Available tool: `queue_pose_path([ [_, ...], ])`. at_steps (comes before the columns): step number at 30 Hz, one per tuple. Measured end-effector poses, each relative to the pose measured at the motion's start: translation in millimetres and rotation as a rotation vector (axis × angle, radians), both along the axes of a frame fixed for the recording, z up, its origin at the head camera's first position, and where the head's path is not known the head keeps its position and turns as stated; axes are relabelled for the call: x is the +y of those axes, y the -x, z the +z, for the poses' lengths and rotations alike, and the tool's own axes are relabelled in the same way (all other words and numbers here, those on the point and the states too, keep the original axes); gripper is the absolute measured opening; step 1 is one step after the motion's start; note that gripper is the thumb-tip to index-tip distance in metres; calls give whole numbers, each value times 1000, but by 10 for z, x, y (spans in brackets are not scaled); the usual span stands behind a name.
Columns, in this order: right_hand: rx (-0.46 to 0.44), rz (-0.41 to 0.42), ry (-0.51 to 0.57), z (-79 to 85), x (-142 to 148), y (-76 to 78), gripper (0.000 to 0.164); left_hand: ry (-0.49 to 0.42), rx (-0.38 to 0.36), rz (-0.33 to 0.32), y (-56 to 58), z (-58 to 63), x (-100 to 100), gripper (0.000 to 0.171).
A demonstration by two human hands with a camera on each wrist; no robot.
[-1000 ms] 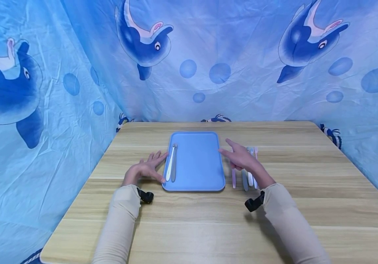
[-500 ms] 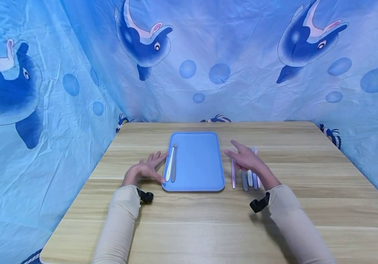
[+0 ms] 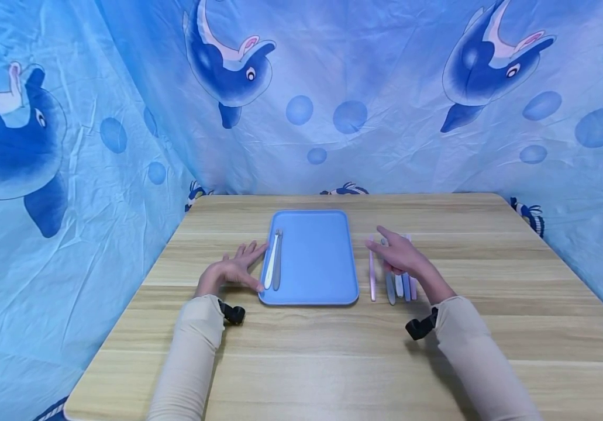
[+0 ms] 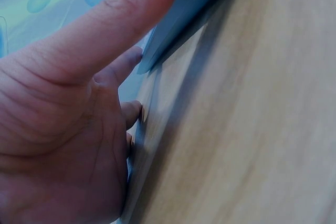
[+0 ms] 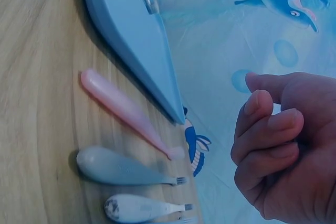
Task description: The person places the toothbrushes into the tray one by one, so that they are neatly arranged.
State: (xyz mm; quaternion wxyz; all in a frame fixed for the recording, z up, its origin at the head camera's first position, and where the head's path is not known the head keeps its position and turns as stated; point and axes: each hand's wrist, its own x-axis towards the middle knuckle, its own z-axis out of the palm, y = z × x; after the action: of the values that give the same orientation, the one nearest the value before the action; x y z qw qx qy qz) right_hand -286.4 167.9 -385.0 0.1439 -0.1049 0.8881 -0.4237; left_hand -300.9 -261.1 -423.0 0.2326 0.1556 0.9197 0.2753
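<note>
My left hand (image 3: 236, 269) is spread along the left edge of a blue tray (image 3: 317, 257), thumb and fingertips at its rim. Two slim toothbrushes lie side by side on the tray, a white one (image 3: 270, 268) and a grey one (image 3: 277, 270). Over a row of more toothbrushes to the right of the tray hovers my right hand (image 3: 400, 254), holding nothing. Its index finger and thumb stick out; the other fingers curl loosely. Under and beside it lie a pink toothbrush (image 5: 126, 106), a grey-blue toothbrush (image 5: 123, 166) and a white toothbrush (image 5: 139, 207), partly hidden in the head view.
The wooden table (image 3: 312, 362) carries the tray near its far side. A blue curtain (image 3: 385, 158) with printed dolphins hangs behind and to the left of it. A lilac toothbrush (image 3: 413, 289) ends the row on the right.
My right hand has drawn away from the tray's right edge, moving right over the row of toothbrushes and uncovering more of the pink one. My left hand and the tray have stayed put.
</note>
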Motion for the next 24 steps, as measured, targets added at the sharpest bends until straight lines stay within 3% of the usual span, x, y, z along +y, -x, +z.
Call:
queue_pose_path([
  [12,-31,-41,-37,-65,91,-4,80,30,6,4,11,-40,-3,131],
  [24,-23,-48,-46,-129,198,-23,79,17,10,-2,-23,2,24,131],
])
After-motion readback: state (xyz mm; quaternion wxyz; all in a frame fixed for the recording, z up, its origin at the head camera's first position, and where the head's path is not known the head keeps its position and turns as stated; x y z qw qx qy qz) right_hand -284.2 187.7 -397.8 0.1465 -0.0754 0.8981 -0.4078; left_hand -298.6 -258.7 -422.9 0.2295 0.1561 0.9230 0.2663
